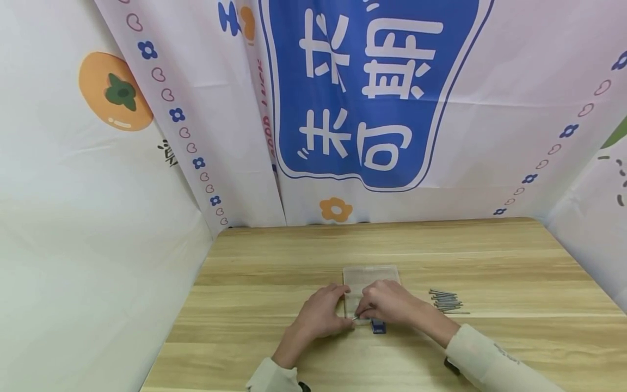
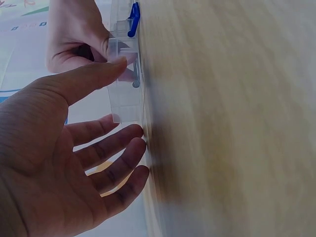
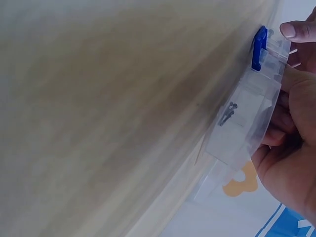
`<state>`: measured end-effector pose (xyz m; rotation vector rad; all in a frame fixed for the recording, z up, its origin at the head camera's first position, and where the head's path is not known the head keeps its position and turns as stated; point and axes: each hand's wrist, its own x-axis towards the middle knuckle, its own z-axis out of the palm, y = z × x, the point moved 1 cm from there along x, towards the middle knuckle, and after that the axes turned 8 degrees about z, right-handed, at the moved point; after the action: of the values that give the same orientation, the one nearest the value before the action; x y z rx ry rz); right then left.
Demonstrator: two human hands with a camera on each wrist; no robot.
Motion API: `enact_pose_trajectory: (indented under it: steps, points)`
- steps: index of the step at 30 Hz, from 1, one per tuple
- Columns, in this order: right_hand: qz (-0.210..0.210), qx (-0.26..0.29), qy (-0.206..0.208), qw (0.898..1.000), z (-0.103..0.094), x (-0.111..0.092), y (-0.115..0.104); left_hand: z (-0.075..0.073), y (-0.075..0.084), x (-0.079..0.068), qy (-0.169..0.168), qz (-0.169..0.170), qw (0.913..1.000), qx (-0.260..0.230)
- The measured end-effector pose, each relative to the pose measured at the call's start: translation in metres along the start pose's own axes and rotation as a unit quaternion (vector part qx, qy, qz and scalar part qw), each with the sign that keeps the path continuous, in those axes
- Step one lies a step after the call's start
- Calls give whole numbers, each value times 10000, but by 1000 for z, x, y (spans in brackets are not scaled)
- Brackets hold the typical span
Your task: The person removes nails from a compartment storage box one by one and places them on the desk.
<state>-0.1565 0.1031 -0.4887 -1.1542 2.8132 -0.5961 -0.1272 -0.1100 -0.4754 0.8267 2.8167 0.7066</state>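
Note:
A clear plastic box [image 1: 368, 277] with inner dividers lies on the table, a blue latch [image 1: 379, 326] at its front edge. My left hand [image 1: 320, 314] is beside the box's left side, its thumb at the near left corner and its fingers relaxed and spread along the side. Over the near left part of the box, my right hand [image 1: 389, 300] pinches a thin metal screw [image 1: 356, 318]; most of it is hidden by the fingers. Through the wall in the right wrist view, several small screws [image 3: 228, 114] show inside a compartment.
A loose pile of long grey screws [image 1: 444, 301] lies on the wooden table [image 1: 254, 272] to the right of the box, near my right forearm. Behind the table's far edge hangs a printed cloth [image 1: 313, 196]; more white cloth covers the sides.

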Motion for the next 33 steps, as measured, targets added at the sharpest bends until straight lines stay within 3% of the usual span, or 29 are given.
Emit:
enact_pose_trajectory:
  steps: [18,25,33]
  points:
    - [-53,-191,98,9998,1,5,-1,-2,0,0,21,1,10000,20]
    - [39,204,-250,9995,1,2,3,1,1,-1,-28,-39,10000,-70]
    - [37,509,110,9986,-19,-2,5,0,2,-1,-19,-52,10000,-59]
